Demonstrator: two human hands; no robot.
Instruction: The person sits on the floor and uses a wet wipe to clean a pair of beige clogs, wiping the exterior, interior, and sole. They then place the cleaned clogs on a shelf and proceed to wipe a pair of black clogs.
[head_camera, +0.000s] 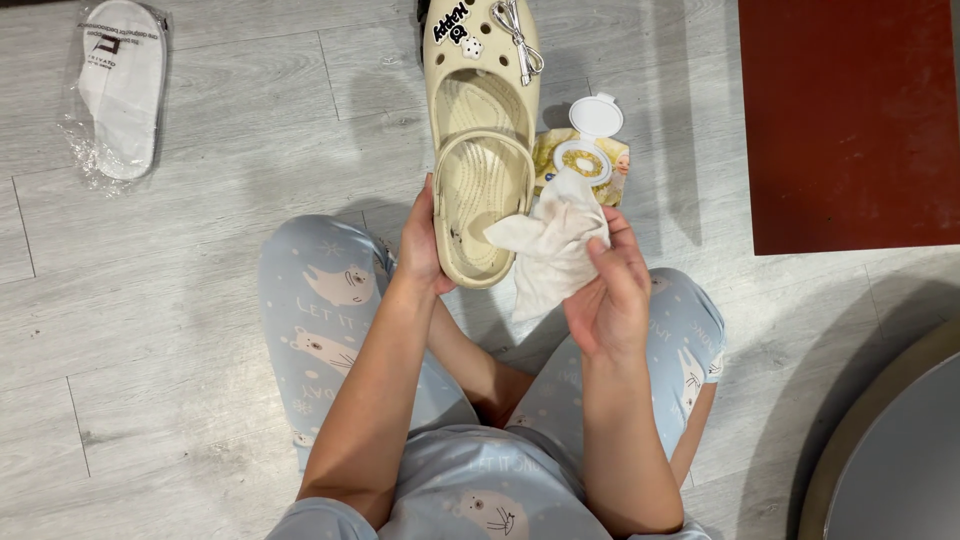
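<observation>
Clog (481, 150), cream, lies sole-down on the floor (220, 200) before the knees, heel gripped by the left hand (421, 245). Right hand (610, 290) pinches a white wipe (550, 245) touching the heel rim. Wipe pack (585, 150), lid open, sits just right of the clog. Step: wiping the heel; next likely calls for firmer rubbing.

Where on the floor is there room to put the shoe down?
The grey plank floor lies bare between the white slipper in a clear bag and the beige clog with charms. It is crowded right of the clog: the open wipes pack, the white wipe in the right hand, then the red mat.
</observation>
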